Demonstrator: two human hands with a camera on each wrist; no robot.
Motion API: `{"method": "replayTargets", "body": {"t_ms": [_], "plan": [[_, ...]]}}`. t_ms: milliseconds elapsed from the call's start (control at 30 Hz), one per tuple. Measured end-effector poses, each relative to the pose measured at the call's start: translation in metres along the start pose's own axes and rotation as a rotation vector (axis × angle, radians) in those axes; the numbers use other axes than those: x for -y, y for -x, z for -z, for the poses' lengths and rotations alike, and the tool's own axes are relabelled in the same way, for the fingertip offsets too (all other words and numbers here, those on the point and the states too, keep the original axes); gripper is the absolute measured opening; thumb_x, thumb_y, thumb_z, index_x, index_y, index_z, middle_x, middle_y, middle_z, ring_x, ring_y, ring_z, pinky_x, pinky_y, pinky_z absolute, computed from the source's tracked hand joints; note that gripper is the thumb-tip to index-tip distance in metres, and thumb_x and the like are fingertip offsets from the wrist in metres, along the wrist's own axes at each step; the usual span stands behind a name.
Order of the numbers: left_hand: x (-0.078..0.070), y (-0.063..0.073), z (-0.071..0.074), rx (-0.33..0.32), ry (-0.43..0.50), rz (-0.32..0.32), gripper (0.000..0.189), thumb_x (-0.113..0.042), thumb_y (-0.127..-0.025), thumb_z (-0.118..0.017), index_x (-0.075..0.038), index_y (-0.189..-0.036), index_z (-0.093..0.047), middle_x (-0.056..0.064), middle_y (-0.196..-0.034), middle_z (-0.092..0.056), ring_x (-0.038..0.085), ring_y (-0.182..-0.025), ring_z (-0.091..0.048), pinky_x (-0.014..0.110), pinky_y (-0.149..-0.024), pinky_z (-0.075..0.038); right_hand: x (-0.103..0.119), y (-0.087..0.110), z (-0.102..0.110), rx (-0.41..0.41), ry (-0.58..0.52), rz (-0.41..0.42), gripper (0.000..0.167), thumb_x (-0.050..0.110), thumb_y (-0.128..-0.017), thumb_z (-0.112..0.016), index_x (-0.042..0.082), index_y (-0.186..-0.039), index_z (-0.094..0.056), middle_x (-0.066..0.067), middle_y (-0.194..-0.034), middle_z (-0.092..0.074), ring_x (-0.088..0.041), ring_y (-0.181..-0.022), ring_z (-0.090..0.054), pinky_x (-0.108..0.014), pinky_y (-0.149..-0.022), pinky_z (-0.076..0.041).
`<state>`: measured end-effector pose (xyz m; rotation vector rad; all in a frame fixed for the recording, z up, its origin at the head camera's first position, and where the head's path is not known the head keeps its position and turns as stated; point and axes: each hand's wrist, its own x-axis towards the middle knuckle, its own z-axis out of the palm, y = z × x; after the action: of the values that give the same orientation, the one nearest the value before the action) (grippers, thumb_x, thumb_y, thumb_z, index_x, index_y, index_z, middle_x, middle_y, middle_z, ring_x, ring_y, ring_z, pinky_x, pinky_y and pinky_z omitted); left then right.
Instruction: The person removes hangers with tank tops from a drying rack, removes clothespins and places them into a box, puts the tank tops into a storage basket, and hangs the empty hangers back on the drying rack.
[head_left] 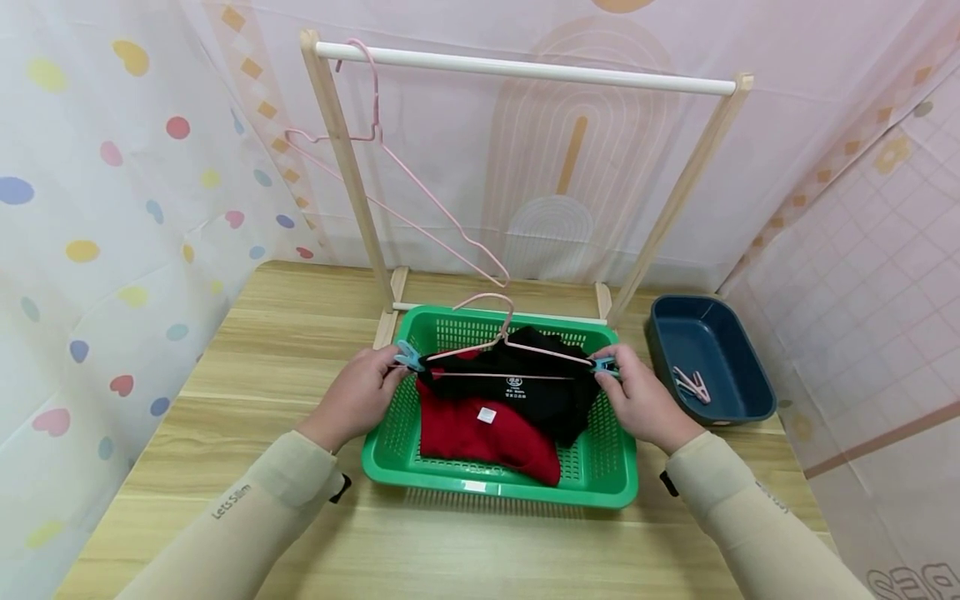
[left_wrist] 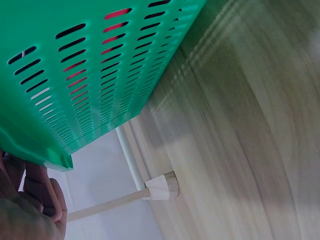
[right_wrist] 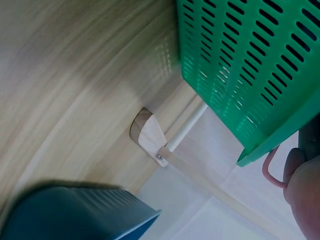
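A pink hanger (head_left: pixel 551 348) lies across a black garment (head_left: pixel 551 412) with white print, over the green basket (head_left: pixel 624 454). At the hanger's left end, my left hand (head_left: pixel 358 390) pinches a blue clothespin (head_left: pixel 409 356) on the black cloth. My right hand (head_left: pixel 647 398) pinches another blue clothespin (head_left: pixel 604 364) at the right end. Below the black garment, a red garment (head_left: pixel 468 432) with a white label lies in the basket. In the left wrist view my fingers (left_wrist: pixel 50 197) show beside the basket rim; the clothespins are hidden in both wrist views.
Behind the basket stands a wooden rack with a white bar (head_left: pixel 525 68). A second pink hanger (head_left: pixel 431 196) hangs bare at the bar's left end. On the right, a dark blue bin (head_left: pixel 761 387) holds a few clothespins (head_left: pixel 696 386). Patterned curtains surround the wooden table (head_left: pixel 262 333).
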<state>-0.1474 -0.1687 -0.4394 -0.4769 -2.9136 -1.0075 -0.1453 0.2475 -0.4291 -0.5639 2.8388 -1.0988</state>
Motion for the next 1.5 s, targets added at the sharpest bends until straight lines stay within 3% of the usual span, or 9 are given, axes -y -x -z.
{"method": "replayTargets", "body": {"t_ms": [233, 367, 467, 733, 833, 1000, 1167, 1333, 1500], "plan": [[0.0016, -0.0003, -0.0007, 0.000, 0.004, 0.011, 0.010, -0.014, -0.107, -0.060, -0.009, -0.103, -0.068, 0.008, -0.095, -0.071, 0.027, -0.094, -0.055, 0.039, -0.079, -0.046, 0.0003, 0.0011, -0.0028, -0.052, -0.002, -0.015, 0.025, 0.012, -0.110, -0.054, 0.005, -0.134, -0.054, -0.020, -0.127, -0.067, -0.025, -0.097, -0.065, -0.043, -0.083, -0.051], [0.0028, -0.0003, -0.0012, -0.004, 0.010, 0.018, 0.009, -0.014, -0.107, -0.061, -0.011, -0.103, -0.068, 0.007, -0.096, -0.072, 0.027, -0.094, -0.055, 0.039, -0.079, -0.046, 0.0012, 0.0007, -0.0005, -0.054, -0.025, -0.042, 0.027, 0.015, -0.110, -0.056, 0.007, -0.136, -0.057, -0.015, -0.102, -0.068, -0.015, -0.071, -0.056, -0.034, -0.069, -0.048], [0.0037, -0.0005, -0.0016, -0.010, 0.013, 0.017, 0.008, -0.014, -0.107, -0.061, -0.012, -0.103, -0.068, 0.007, -0.096, -0.072, 0.027, -0.095, -0.055, 0.039, -0.079, -0.046, 0.0015, 0.0008, 0.0018, -0.055, -0.052, -0.058, 0.029, 0.018, -0.109, -0.058, 0.009, -0.137, -0.060, -0.009, -0.083, -0.058, -0.010, -0.054, -0.042, -0.030, -0.059, -0.043], [0.0049, -0.0009, -0.0036, -0.024, 0.023, 0.013, 0.009, -0.013, -0.107, -0.061, -0.011, -0.103, -0.068, 0.007, -0.096, -0.073, 0.028, -0.094, -0.055, 0.040, -0.079, -0.046, -0.0006, 0.0014, 0.0035, -0.106, -0.059, -0.085, 0.030, 0.022, -0.105, -0.066, 0.017, -0.135, -0.067, -0.002, -0.069, -0.049, -0.007, -0.045, -0.036, -0.029, -0.051, -0.041], [0.0041, -0.0010, -0.0036, -0.027, 0.022, 0.014, 0.009, -0.014, -0.107, -0.061, -0.010, -0.103, -0.068, 0.007, -0.095, -0.073, 0.028, -0.094, -0.055, 0.040, -0.079, -0.046, -0.0013, 0.0015, 0.0041, -0.109, -0.068, -0.089, 0.030, 0.022, -0.105, -0.067, 0.016, -0.134, -0.068, -0.004, -0.072, -0.050, -0.008, -0.047, -0.037, -0.029, -0.052, -0.041], [0.0026, -0.0007, -0.0032, -0.026, 0.018, 0.022, 0.009, -0.015, -0.107, -0.060, -0.011, -0.104, -0.068, 0.007, -0.096, -0.073, 0.028, -0.095, -0.055, 0.038, -0.078, -0.045, -0.0032, 0.0023, 0.0042, -0.087, -0.076, -0.077, 0.030, 0.020, -0.108, -0.062, 0.012, -0.136, -0.063, -0.013, -0.106, -0.066, -0.012, -0.064, -0.049, -0.029, -0.066, -0.045], [0.0018, -0.0002, -0.0029, -0.031, 0.028, 0.022, 0.009, -0.014, -0.107, -0.061, -0.010, -0.103, -0.068, 0.008, -0.095, -0.073, 0.027, -0.093, -0.054, 0.038, -0.077, -0.045, -0.0055, 0.0030, 0.0058, -0.047, -0.123, -0.065, 0.030, 0.020, -0.111, -0.054, 0.010, -0.140, -0.057, -0.013, -0.129, -0.064, -0.019, -0.086, -0.056, -0.030, -0.077, -0.047], [0.0010, 0.0004, -0.0030, -0.032, 0.032, 0.028, 0.009, -0.014, -0.107, -0.061, -0.009, -0.102, -0.068, 0.008, -0.094, -0.072, 0.027, -0.093, -0.054, 0.038, -0.077, -0.044, -0.0078, 0.0033, 0.0067, -0.035, -0.181, -0.060, 0.030, 0.022, -0.113, -0.050, 0.011, -0.140, -0.057, -0.012, -0.132, -0.064, -0.017, -0.082, -0.054, -0.029, -0.072, -0.046], [0.0006, 0.0010, -0.0033, -0.027, 0.038, 0.038, 0.010, -0.014, -0.107, -0.061, -0.009, -0.102, -0.068, 0.008, -0.091, -0.071, 0.027, -0.091, -0.052, 0.038, -0.076, -0.043, -0.0082, 0.0040, 0.0060, -0.064, -0.187, -0.066, 0.026, 0.022, -0.112, -0.052, 0.010, -0.133, -0.061, -0.012, -0.116, -0.067, -0.015, -0.074, -0.051, -0.029, -0.069, -0.046]]}}
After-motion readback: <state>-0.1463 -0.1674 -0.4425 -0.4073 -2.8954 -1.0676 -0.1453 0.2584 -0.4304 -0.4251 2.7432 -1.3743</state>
